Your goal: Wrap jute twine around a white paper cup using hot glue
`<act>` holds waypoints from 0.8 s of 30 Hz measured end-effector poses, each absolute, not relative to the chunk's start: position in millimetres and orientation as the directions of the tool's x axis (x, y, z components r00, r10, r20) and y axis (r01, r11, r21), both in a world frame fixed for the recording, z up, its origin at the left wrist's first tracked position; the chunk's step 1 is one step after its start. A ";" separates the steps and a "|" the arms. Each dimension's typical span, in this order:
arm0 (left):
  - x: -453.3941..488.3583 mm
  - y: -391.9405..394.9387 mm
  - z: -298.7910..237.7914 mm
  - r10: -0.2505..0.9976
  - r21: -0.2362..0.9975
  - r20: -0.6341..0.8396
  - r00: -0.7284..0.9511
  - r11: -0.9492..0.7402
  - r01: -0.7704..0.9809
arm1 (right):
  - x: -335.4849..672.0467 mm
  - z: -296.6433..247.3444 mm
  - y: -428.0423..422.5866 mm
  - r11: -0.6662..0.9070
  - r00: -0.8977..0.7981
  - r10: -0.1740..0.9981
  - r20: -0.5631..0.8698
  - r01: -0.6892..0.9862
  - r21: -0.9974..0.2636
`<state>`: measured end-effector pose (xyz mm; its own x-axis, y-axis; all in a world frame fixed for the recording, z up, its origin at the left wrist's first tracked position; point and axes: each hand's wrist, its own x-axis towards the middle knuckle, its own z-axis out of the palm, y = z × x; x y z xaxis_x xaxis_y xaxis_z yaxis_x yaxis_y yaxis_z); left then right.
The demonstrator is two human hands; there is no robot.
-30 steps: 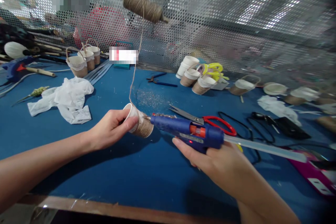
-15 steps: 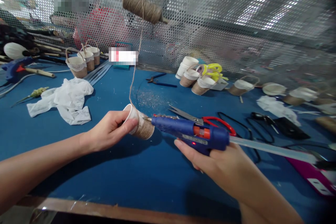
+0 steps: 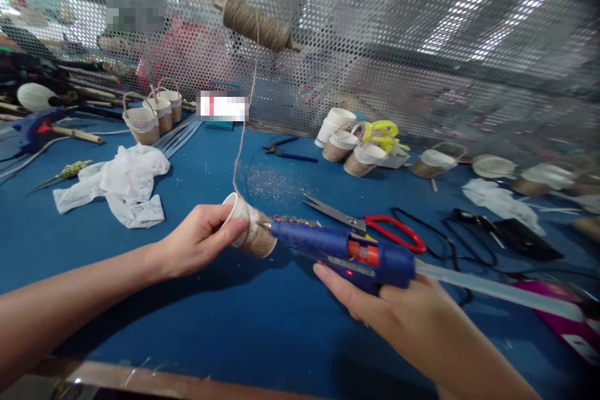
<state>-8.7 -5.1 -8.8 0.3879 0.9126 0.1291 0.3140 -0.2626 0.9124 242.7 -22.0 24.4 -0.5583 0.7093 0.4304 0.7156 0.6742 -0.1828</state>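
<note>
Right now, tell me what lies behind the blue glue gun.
Red-handled scissors lie on the table behind the glue gun, blades pointing left. The gun, in the right hand, hides part of their near handle loop. The left hand holds a cup.

Craft workshop: twine spool [image 3: 257, 24], scissors [image 3: 370, 224]

The cup [image 3: 252, 232] sits in the fingers [image 3: 230, 232] of the left hand [image 3: 197, 245]. The glue gun [image 3: 347, 253], in the right hand [image 3: 398, 319], touches it just right of them. Scissors [image 3: 370, 224] lie on the table [image 3: 234, 325] behind the right fingers. The twine spool [image 3: 257, 25] hangs above and behind the left fingertips.
</note>
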 end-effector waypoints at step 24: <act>-7.2 -4.7 -9.5 0.923 0.940 0.115 0.368 -0.221 0.259 | 241.0 33.7 -21.0 0.808 -0.769 0.444 0.460 0.566 0.165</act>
